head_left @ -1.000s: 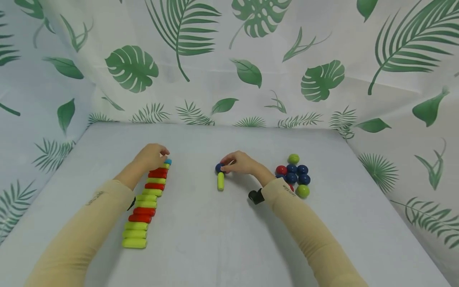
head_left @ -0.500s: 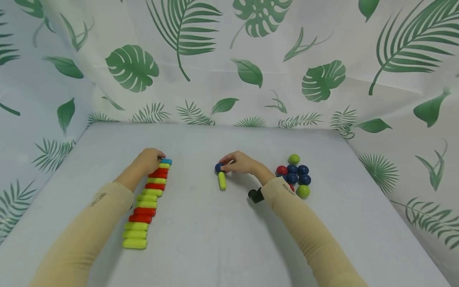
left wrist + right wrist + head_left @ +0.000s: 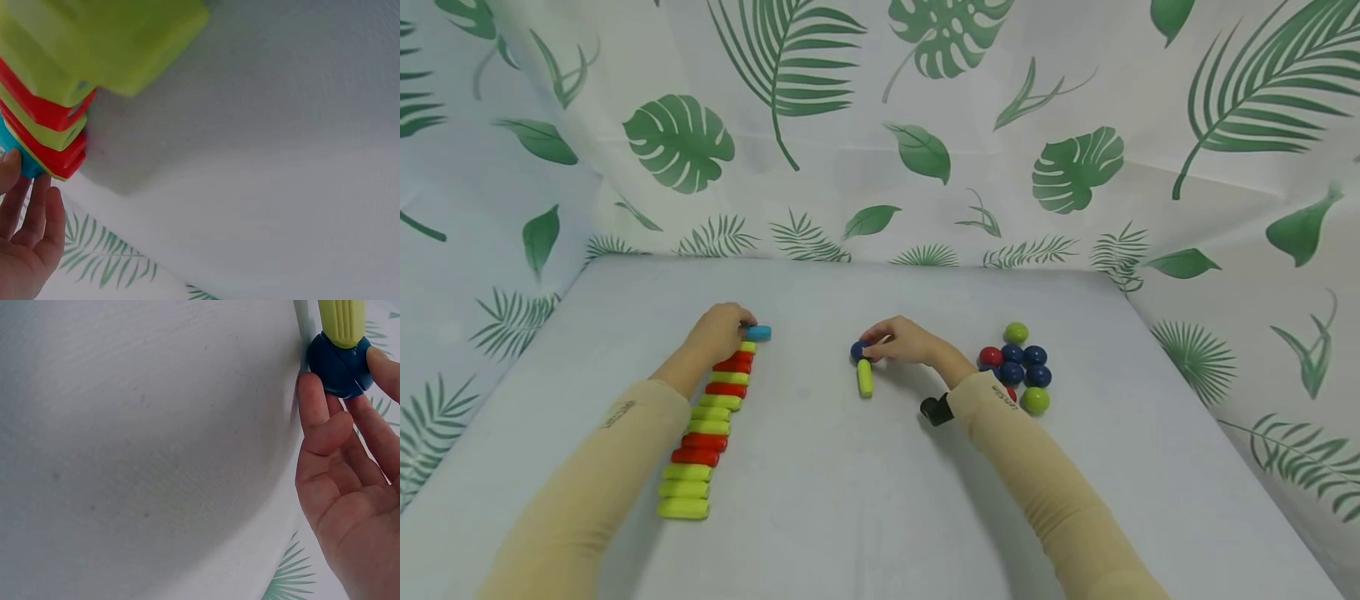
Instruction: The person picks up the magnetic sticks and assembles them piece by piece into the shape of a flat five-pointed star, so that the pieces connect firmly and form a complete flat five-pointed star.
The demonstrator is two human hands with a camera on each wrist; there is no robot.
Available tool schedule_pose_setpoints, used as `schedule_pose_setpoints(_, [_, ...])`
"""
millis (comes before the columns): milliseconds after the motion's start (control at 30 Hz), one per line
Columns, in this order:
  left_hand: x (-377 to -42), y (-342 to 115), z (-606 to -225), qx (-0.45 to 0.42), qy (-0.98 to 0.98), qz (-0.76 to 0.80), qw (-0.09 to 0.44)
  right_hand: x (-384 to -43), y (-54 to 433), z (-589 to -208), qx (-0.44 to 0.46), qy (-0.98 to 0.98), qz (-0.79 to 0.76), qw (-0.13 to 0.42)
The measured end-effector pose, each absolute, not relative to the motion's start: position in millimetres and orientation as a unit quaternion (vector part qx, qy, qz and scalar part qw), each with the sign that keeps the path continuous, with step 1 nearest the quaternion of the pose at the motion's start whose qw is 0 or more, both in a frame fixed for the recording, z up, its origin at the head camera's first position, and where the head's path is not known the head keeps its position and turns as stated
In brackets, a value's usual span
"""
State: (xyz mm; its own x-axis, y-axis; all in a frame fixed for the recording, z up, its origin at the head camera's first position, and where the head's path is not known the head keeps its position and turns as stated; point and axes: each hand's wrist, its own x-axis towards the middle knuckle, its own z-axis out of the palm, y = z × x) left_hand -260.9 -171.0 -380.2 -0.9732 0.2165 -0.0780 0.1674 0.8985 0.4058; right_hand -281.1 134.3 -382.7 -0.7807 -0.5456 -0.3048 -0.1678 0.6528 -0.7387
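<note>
At the far end of a row of red and yellow-green rods [image 3: 707,425], my left hand [image 3: 717,335] pinches a blue rod [image 3: 760,333]. The left wrist view has thumb and fingertips on that blue rod [image 3: 30,164], beside the stacked-looking red and yellow-green ones. Mid-table, my right hand [image 3: 904,340] grips a dark blue ball [image 3: 857,351] between thumb and fingers. A yellow-green rod [image 3: 865,380] meets the ball on its near side. In the right wrist view, the grooved rod end [image 3: 344,322] sits against the ball [image 3: 340,365]; whether they are joined I cannot tell.
Right of my right hand lies a cluster of dark blue balls [image 3: 1012,373], with red balls [image 3: 991,356] and yellow-green balls [image 3: 1036,401] around it. A leaf-print cloth [image 3: 865,183] rises behind the white table [image 3: 820,500].
The blue rod at the row's far end has shifted slightly right and away, with my left hand on it. The yellow-green rod at the ball has tilted slightly. My right hand stays in place.
</note>
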Motion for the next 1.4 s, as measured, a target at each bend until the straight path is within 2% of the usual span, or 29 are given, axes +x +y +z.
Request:
schedule_pose_setpoints(233, [-261.5, -164.0, -378.5, 0.130, 0.970, 0.199, 0.048, -280.6, 133.2, -380.1, -0.204, 0.871, -0.361, 0.263])
schedule_pose_setpoints(567, [-256.0, -132.2, -376.7, 0.174, 0.958, 0.216, 0.073, -279.7, 132.8, -378.8, -0.205, 0.869, -0.362, 0.267])
schedule_pose_setpoints(867, [-251.6, -104.3, -378.8, 0.231, 0.947, 0.217, 0.053, -279.9, 134.1, -380.8, -0.212, 0.871, -0.359, 0.261])
schedule_pose_setpoints(1033, [-250.0, -90.3, -378.4, 0.225, 0.946, 0.219, 0.077, -279.8, 134.9, -381.2, -0.213, 0.872, -0.358, 0.258])
schedule_pose_setpoints(1400, [-251.8, -75.1, -383.3, 0.217, 0.946, 0.223, 0.086, -279.9, 134.4, -382.3, -0.218, 0.872, -0.360, 0.249])
